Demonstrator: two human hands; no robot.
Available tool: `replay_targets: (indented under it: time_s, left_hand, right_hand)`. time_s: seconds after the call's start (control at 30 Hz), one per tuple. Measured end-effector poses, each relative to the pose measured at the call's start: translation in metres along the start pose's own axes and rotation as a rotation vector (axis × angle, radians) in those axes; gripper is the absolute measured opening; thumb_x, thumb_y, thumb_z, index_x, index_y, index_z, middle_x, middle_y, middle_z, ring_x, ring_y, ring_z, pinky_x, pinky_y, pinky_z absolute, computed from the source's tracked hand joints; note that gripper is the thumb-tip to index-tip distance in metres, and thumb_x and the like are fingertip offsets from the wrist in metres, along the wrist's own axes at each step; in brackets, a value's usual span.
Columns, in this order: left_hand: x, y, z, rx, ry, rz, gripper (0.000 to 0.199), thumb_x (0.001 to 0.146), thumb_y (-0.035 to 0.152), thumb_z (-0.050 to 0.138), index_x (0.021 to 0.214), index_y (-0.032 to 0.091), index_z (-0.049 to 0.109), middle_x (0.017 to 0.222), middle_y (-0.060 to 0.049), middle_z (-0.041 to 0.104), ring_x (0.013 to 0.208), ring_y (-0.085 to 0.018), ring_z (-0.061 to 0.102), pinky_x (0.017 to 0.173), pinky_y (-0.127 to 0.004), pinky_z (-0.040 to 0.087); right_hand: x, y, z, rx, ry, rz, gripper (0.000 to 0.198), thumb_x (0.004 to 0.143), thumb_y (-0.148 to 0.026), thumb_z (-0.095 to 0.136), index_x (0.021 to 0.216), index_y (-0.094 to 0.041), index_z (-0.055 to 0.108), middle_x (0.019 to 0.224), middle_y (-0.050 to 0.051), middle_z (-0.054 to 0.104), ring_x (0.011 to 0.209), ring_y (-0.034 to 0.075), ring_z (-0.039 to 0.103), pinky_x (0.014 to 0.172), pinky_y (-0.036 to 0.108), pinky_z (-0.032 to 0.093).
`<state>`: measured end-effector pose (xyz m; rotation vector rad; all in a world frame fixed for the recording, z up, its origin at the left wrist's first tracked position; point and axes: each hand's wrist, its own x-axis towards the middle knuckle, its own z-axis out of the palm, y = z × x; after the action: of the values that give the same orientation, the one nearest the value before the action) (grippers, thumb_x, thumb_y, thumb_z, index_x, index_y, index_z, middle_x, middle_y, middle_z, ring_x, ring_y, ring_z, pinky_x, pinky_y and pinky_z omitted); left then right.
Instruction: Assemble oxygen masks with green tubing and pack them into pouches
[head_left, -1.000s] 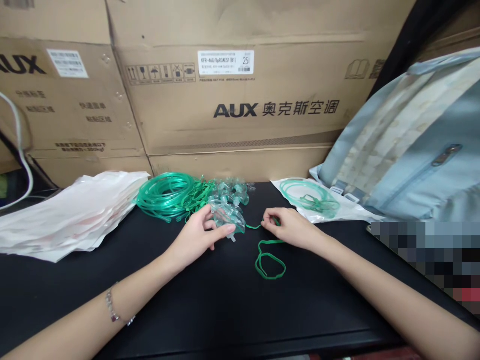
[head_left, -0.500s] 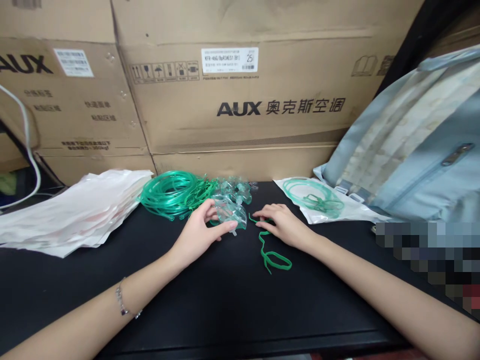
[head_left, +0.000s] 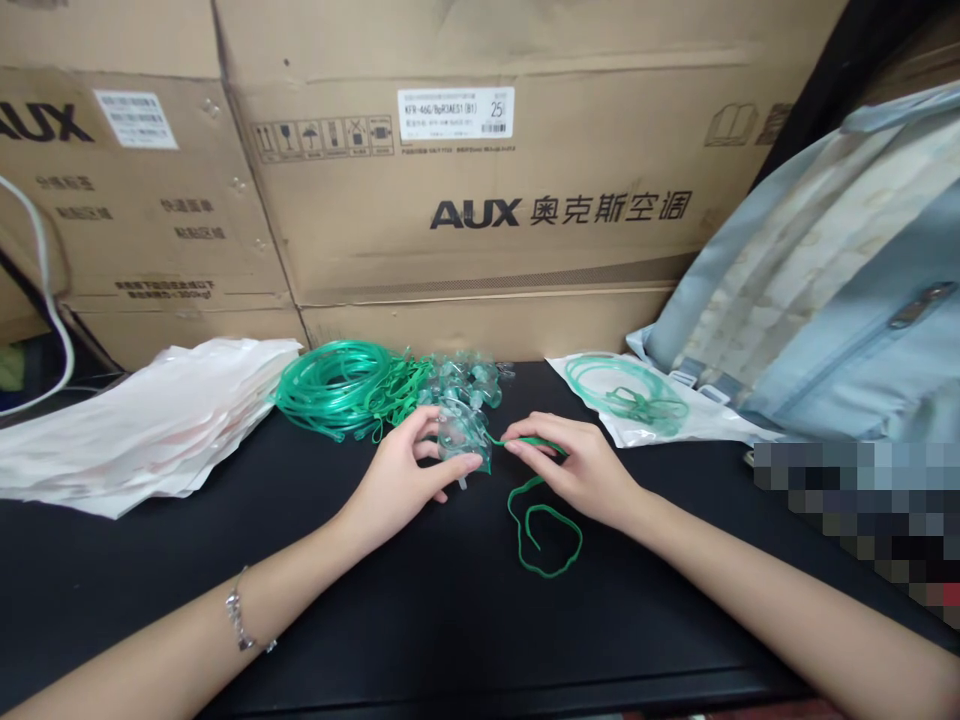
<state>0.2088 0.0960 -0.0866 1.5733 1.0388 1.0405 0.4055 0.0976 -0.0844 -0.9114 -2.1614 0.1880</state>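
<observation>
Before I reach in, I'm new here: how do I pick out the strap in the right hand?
Below the big carton is a black table. Near its middle, the right hand pinches the green strap, whose free length curls on the table. Unlike the bunched straps beside the coiled tubing, it lies out singly.

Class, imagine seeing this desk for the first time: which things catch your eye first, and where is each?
In the centre, the left hand holds a clear mask while the right hand pinches a green strap that curls onto the black tabletop. Beyond the left hand, towards the left, lies a glossy coil of green tubing. A big AUX cardboard box fills much of the background.
</observation>
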Motion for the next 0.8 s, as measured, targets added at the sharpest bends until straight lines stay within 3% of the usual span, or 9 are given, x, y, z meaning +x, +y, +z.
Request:
replay_targets:
  time_s: [0.37,0.8]
  left_hand:
    - [-0.0005,-0.0028,0.0054,0.003,-0.035,0.01,0.046,0.063,0.035,0.068,0.099,0.018,0.044,0.091,-0.004,0.055,0.076,-0.017,0.058,0.043,-0.02,0.05]
    - [-0.0021,-0.0009,0.0065,0.014,-0.018,0.04,0.043,0.063,0.033,0.068,0.097,0.018,0.045,0.099,-0.006,0.056,0.082,-0.018,0.059,0.045,-0.02,0.049]
  right_hand:
    - [-0.0005,-0.0001,0.0025,-0.027,-0.002,0.074,0.014,0.084,-0.026,0.046,0.078,-0.017,0.056,0.07,0.003,0.061,0.057,0.01,0.05,0.055,0.023,0.038]
    - [0.0012,-0.0016,0.0019,0.042,0.028,0.149,0.013,0.082,-0.025,0.046,0.074,-0.017,0.052,0.062,-0.001,0.054,0.051,0.008,0.044,0.049,0.021,0.034]
